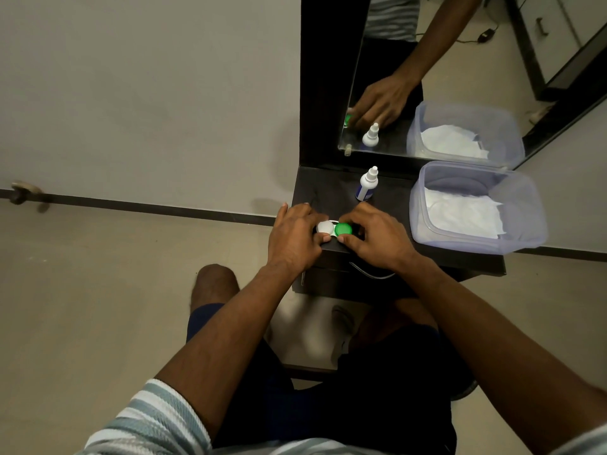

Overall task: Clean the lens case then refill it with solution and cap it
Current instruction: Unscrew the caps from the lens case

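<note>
A contact lens case [334, 229] lies near the front edge of a small dark table [328, 188], with a white cap on its left well and a green cap [343, 229] on its right well. My left hand [294, 239] grips the white-capped side, thumb at the front. My right hand [374, 236] pinches the green cap between thumb and fingers. A small white solution bottle [367, 184] with a blue label stands upright, capped, just behind my right hand.
A clear plastic tub [525, 205] holding white tissues sits at the table's right. A mirror [437, 77] stands behind the table and reflects the bottle, tub and a hand. The table's front edge is right below the case; drawers with a metal handle hang beneath.
</note>
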